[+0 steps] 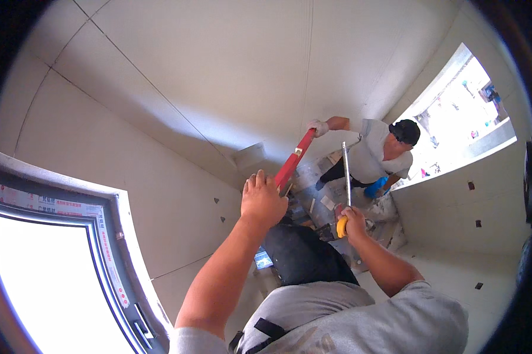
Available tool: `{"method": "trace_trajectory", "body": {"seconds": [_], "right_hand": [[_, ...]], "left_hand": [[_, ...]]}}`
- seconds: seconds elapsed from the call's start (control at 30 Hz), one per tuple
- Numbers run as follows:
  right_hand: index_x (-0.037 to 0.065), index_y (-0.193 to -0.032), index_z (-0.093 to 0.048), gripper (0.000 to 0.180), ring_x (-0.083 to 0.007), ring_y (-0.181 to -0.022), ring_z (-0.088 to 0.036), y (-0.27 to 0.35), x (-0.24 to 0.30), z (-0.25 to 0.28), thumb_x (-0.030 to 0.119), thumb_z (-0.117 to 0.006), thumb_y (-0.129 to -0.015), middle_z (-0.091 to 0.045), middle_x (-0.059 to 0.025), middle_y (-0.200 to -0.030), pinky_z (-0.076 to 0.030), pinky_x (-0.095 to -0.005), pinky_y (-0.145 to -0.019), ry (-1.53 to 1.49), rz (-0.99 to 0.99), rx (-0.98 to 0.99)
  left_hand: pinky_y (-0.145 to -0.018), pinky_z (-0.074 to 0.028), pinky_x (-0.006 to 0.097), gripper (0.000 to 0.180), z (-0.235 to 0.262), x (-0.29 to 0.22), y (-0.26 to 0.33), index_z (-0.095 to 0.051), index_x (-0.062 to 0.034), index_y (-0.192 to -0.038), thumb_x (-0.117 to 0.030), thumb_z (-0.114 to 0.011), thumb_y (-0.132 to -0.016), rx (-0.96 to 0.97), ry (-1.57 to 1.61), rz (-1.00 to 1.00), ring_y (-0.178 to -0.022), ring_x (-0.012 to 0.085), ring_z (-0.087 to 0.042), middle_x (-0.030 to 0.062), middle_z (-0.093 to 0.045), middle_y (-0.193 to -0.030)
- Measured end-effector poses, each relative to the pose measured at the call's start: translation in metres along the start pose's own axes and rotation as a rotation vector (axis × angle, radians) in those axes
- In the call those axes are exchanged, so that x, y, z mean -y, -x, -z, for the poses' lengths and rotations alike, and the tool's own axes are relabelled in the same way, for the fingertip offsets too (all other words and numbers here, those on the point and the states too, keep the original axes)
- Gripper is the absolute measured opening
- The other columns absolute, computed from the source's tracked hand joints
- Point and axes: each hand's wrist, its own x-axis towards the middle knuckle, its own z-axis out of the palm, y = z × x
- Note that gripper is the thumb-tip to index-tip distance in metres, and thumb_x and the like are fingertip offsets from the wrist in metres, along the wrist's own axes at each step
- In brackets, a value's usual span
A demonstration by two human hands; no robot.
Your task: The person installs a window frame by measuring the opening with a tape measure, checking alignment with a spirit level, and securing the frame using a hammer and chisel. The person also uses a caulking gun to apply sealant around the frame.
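Note:
A red spirit level (295, 158) slants up and away in front of me. My left hand (264, 200) is closed at its near end, the back of the hand toward me; the palm side is hidden. A person (384, 150) in a light shirt and dark cap grips the level's far end with a gloved hand (318, 127). In my right hand (355, 225) I hold a yellow tape measure (341, 226), fingers wrapped round its case. Its metal blade (346, 174) is drawn out, pointing away toward the person and apart from the level.
A window frame (109, 248) with printed film stands at the left. Pale walls (177, 194) with seams surround me. At the right is a bright opening (454, 124). Tools and scraps clutter the floor (326, 202) beyond my legs; a blue bucket-like thing (376, 187) is beside the person.

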Motion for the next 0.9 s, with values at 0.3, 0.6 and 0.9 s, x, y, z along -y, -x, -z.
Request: {"method": "trace_trajectory", "body": {"seconds": [0.3,0.6,0.9], "right_hand": [[0.007,-0.101,-0.064,0.013,-0.0237,-0.085,-0.070,-0.023,-0.056,0.057,0.018,-0.059,-0.105,-0.070,-0.0082,-0.091,-0.058,-0.0394,-0.077,0.218,0.142,-0.061],[0.002,-0.097,-0.067,0.024,-0.0207,-0.084,-0.070,0.026,0.018,0.001,0.022,-0.061,-0.109,-0.072,-0.0069,-0.090,-0.056,-0.0366,-0.080,0.449,0.117,0.016],[0.008,-0.092,-0.071,0.014,-0.0197,-0.086,-0.069,0.017,0.041,-0.078,0.019,-0.064,-0.097,-0.073,-0.0050,-0.092,-0.056,-0.0383,-0.084,0.270,0.245,0.270]], "left_hand": [[-0.106,-0.056,0.053,0.047,-0.089,0.070,-0.062,-0.058,-0.0004,-0.136,-0.028,-0.068,-0.098,0.356,0.088,0.358,-0.125,0.0428,-0.070,0.0249,-0.072,-0.133],[-0.103,-0.058,0.053,0.053,-0.082,0.071,-0.008,-0.057,0.0020,-0.134,-0.034,-0.073,-0.098,0.351,0.076,0.455,-0.121,0.0468,-0.070,0.0302,-0.071,-0.130],[-0.081,-0.056,0.060,0.034,0.059,0.016,0.251,-0.056,-0.0046,-0.110,-0.030,-0.074,-0.098,0.136,0.392,0.597,-0.097,0.0516,-0.071,0.0287,-0.073,-0.099]]}}
